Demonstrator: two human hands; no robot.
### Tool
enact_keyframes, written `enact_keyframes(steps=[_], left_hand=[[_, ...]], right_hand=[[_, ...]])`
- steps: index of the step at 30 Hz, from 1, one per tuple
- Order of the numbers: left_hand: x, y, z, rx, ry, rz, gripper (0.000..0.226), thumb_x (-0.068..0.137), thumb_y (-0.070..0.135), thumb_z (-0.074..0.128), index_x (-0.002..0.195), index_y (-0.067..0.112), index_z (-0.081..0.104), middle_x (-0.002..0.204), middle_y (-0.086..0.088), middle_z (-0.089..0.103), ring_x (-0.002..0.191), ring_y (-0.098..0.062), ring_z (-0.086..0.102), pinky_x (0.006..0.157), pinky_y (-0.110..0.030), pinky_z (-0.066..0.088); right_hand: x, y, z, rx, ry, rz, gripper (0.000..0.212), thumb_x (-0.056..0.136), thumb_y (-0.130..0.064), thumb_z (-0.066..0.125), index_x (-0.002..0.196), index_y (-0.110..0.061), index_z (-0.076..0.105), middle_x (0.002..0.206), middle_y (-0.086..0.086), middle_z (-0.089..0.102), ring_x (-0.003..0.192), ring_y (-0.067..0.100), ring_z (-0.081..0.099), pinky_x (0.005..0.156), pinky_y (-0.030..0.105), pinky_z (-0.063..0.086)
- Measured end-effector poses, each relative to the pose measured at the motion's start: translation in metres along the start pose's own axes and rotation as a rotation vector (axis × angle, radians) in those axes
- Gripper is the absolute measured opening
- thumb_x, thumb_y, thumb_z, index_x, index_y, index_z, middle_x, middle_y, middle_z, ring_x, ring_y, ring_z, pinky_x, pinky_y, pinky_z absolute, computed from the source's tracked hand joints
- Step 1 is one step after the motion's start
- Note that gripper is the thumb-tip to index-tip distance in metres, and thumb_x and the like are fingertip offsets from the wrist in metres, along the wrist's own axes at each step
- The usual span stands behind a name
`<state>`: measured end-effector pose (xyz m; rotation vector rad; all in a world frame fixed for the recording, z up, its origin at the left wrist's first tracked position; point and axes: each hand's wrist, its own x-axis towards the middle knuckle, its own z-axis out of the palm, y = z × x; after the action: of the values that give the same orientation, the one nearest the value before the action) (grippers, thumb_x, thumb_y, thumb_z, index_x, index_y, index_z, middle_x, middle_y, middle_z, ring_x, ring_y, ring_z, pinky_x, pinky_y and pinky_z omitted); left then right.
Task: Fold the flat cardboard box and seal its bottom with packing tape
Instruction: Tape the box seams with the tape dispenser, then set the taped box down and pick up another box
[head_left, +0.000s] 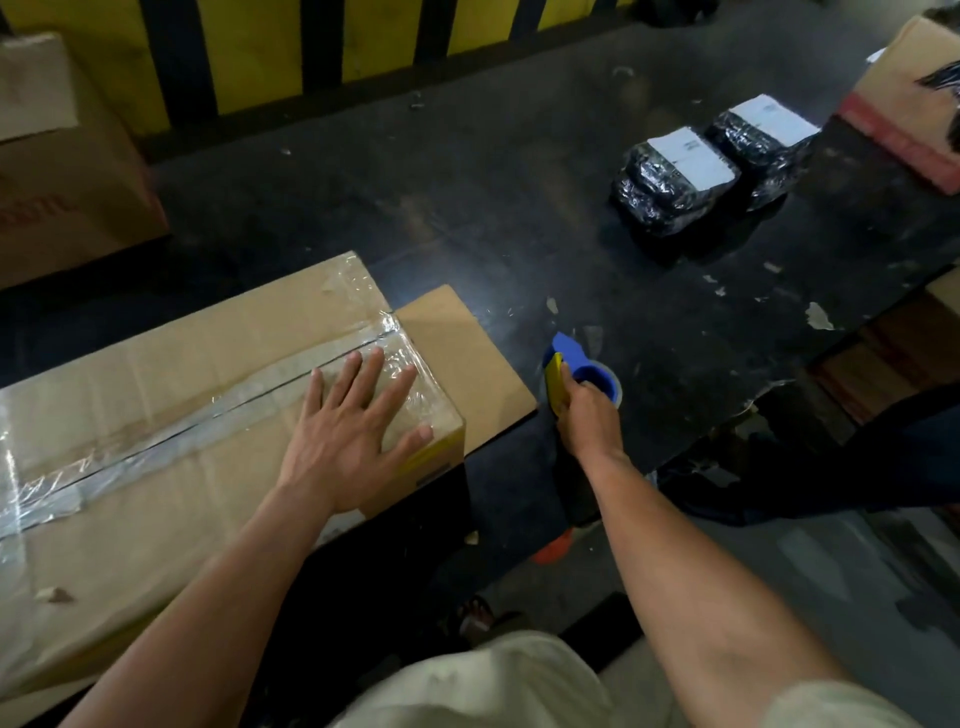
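Left hand (337, 436) flat on cardboard box (208, 332), taped seam (208, 422) lengthwise, left-to-right.

The person wears a pale cream short sleeve (841, 701) and a matching light garment (493, 680), with forearms bare.

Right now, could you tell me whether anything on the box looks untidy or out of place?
Yes: the packing tape is wrinkled and bunched at the right end of the box, around the left hand, not flat.

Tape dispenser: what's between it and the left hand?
Head view: past the left hand, the corner of the box, then a flat cardboard sheet on the table, reaching nearly to the tape dispenser.
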<state>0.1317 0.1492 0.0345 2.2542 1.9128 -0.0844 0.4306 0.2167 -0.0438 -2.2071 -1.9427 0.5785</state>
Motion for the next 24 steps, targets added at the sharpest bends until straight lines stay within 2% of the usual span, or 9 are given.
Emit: enact_keyframes(steps=[4,7,9,11,13,16,18,21,24], left_hand=[[0.001,0.000,0.000,-0.011,0.012,0.006,0.077,0.091,0.083,0.002,0.158,0.046,-0.008,0.168,0.002,-0.020,0.153,-0.019,-0.024,0.124,-0.054,-0.007],[0.001,0.000,0.000,-0.024,0.024,0.010,0.077,0.091,0.083,0.003,0.158,0.046,-0.007,0.168,0.003,-0.017,0.153,-0.020,-0.023,0.125,-0.053,-0.007],[0.000,0.002,0.001,-0.026,0.038,0.007,0.081,0.091,0.083,0.006,0.160,0.042,-0.006,0.168,0.003,-0.015,0.154,-0.019,-0.021,0.125,-0.052,-0.007],[-0.001,0.002,0.000,-0.072,0.070,-0.009,0.087,0.094,0.081,0.013,0.162,0.030,-0.003,0.168,0.005,-0.010,0.155,-0.017,-0.016,0.126,-0.049,-0.006],[-0.002,0.002,0.000,-0.202,0.132,-0.044,0.082,0.099,0.070,0.023,0.163,0.021,0.008,0.169,0.003,0.002,0.156,-0.013,-0.005,0.127,-0.042,-0.003],[-0.013,-0.005,-0.005,-0.422,0.321,-0.134,0.064,0.103,0.049,0.040,0.156,0.013,0.038,0.163,-0.004,0.035,0.153,-0.017,0.024,0.125,-0.031,0.012],[-0.027,-0.019,-0.009,-0.456,0.382,-0.180,0.056,0.102,0.041,0.047,0.150,0.012,0.048,0.156,-0.004,0.047,0.148,-0.021,0.035,0.121,-0.029,0.020],[-0.057,-0.057,-0.006,-0.445,0.435,-0.285,0.049,0.103,0.036,0.050,0.146,0.012,0.054,0.150,-0.005,0.053,0.143,-0.024,0.042,0.120,-0.045,0.033],[-0.095,-0.107,-0.001,-0.373,0.508,-0.504,0.049,0.100,0.035,0.048,0.143,0.013,0.057,0.148,-0.008,0.055,0.140,-0.028,0.044,0.118,-0.048,0.035]], right_hand=[[0.001,0.003,-0.002,-0.070,-0.063,-0.038,0.072,0.095,-0.002,0.049,0.158,-0.022,0.019,0.107,0.016,0.067,0.088,0.032,0.064,0.062,0.037,0.044],[0.000,-0.002,-0.008,-0.073,-0.041,-0.074,0.062,0.096,-0.006,0.054,0.153,-0.016,0.033,0.109,0.016,0.065,0.095,0.033,0.063,0.069,0.042,0.053],[-0.002,-0.011,-0.016,-0.055,0.008,-0.091,0.054,0.095,-0.010,0.057,0.147,-0.012,0.042,0.111,0.017,0.065,0.100,0.034,0.062,0.077,0.045,0.055],[-0.005,-0.028,-0.028,-0.012,0.051,-0.091,0.050,0.097,-0.017,0.057,0.145,-0.009,0.047,0.124,0.018,0.062,0.113,0.035,0.058,0.089,0.044,0.052],[-0.008,-0.052,-0.040,0.076,0.060,-0.108,0.049,0.098,-0.022,0.055,0.145,-0.010,0.048,0.135,0.017,0.056,0.125,0.033,0.052,0.098,0.042,0.046],[-0.016,-0.103,-0.058,0.190,0.039,-0.240,0.046,0.098,-0.026,0.054,0.140,-0.007,0.053,0.134,0.019,0.059,0.126,0.034,0.052,0.103,0.042,0.043],[-0.025,-0.142,-0.065,0.247,-0.004,-0.319,0.049,0.099,-0.034,0.053,0.138,-0.005,0.055,0.137,0.017,0.059,0.127,0.032,0.054,0.103,0.038,0.042],[-0.034,-0.191,-0.061,0.325,-0.089,-0.355,0.059,0.096,-0.049,0.055,0.138,-0.007,0.054,0.136,0.015,0.060,0.126,0.031,0.055,0.099,0.036,0.044],[-0.032,-0.218,-0.044,0.295,-0.174,-0.308,0.079,0.088,-0.058,0.061,0.149,-0.016,0.035,0.142,0.015,0.051,0.130,0.034,0.049,0.100,0.039,0.043]])
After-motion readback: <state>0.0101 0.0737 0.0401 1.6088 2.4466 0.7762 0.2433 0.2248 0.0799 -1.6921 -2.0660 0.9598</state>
